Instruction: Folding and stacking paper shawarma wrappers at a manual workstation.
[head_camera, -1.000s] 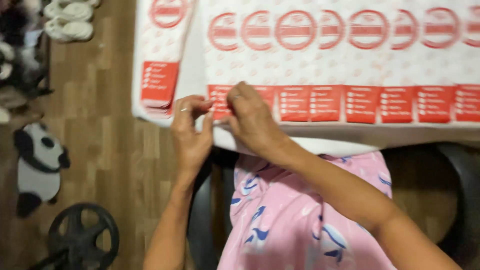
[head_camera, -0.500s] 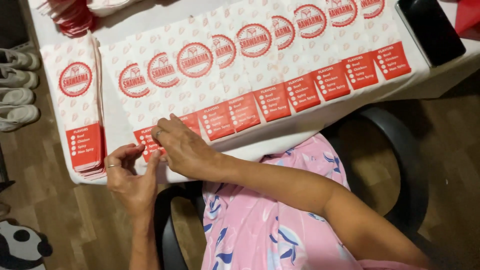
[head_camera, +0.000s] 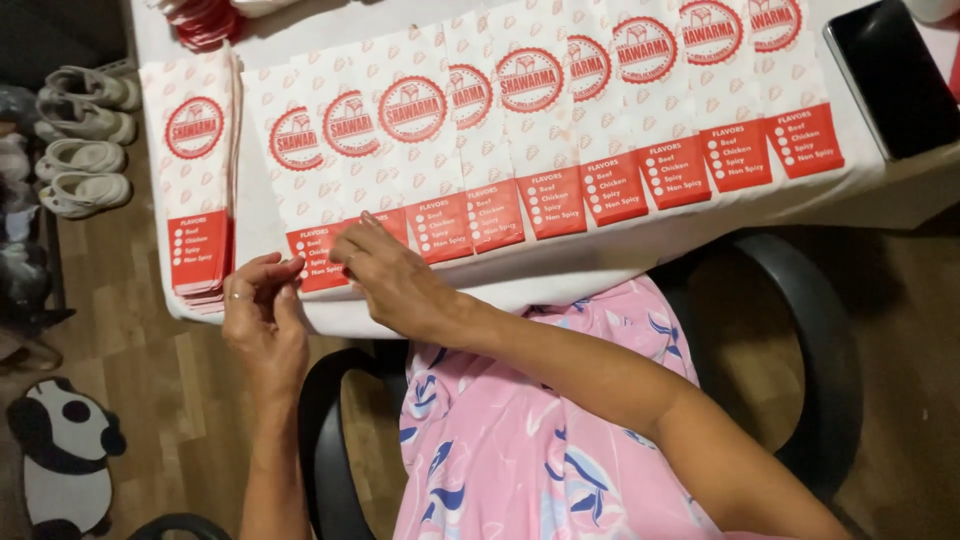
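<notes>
A row of several white paper bags (head_camera: 560, 120) with red round emblems and red bottom panels lies overlapped across a white table (head_camera: 560, 270). My left hand (head_camera: 262, 318) pinches the bottom edge of the leftmost bag in the row (head_camera: 300, 170) at its red panel. My right hand (head_camera: 392, 280) rests on the same bag's lower edge, fingers pressing the panel beside the left hand. A separate stack of the same bags (head_camera: 198, 170) lies to the left, near the table's end.
A black phone (head_camera: 895, 85) lies at the table's right end. A black chair (head_camera: 800, 330) curves around my lap. Several pale shoes (head_camera: 85, 135) stand on the wooden floor at left, with a panda-shaped mat (head_camera: 62, 450) lower left.
The view has swung and tilted, so the table now runs up to the right. Both hands stay at the leftmost bag's red panel, the fingers shifted slightly along its edge.
</notes>
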